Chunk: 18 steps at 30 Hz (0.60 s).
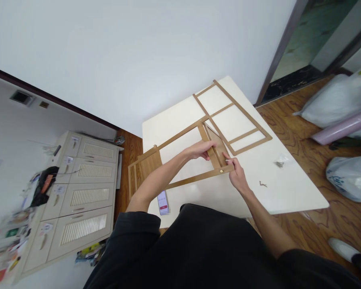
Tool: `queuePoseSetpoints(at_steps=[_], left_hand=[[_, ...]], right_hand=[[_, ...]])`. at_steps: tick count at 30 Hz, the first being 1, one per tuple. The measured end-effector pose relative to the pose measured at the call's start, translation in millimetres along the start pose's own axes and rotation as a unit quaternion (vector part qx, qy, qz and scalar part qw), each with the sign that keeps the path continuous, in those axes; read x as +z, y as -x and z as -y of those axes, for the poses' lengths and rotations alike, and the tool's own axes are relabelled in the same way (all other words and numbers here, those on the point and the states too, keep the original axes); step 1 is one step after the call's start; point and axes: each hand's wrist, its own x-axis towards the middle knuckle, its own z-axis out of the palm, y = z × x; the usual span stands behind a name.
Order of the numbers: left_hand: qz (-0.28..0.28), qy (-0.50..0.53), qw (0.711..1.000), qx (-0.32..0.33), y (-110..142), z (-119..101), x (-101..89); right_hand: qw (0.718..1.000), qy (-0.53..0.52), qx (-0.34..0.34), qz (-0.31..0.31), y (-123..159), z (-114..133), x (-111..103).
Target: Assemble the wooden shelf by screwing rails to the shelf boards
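Observation:
A wooden frame (pixel 186 179) with slats at its left end lies across the white table. My left hand (pixel 201 150) is closed around the wooden crosspiece (pixel 211 146) near the frame's right end, fingers tucked beneath it. Beside that crosspiece is a wooden panel (pixel 218 146). At the frame's near right corner, my right hand (pixel 237 172) pinches a thin, pale rod (pixel 228 160), perhaps a hex key, its tip hidden against the wood. A round metal fitting (pixel 221 171) shows on the side rail. Another wooden frame (pixel 249 114) with crossbars lies flat behind.
On the white table (pixel 289 188) are loose screws (pixel 262 184) and a small plastic bag (pixel 279 163) of hardware. A phone (pixel 163 202) lies at the near left edge. Cabinets (pixel 87 172) stand left; stuffed plastic bags (pixel 351 176) sit on the floor at right.

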Motion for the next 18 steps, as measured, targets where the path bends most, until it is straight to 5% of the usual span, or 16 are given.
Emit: queuePoseSetpoints(at_steps=[9,14,18], left_hand=[[0.085,-0.01,0.996,-0.014,-18.7,-2.8,-25.6],[0.045,0.007,0.998,-0.042,-13.6,-5.2,-32.9],[0.024,0.011,0.998,-0.052,-12.1,-7.7,-29.7]], right_hand=[[0.993,0.073,-0.081,-0.038,4.1,1.8,15.6],[0.979,0.127,-0.112,-0.111,13.3,0.7,16.0],[0.977,0.159,-0.129,-0.067,21.0,6.4,6.0]])
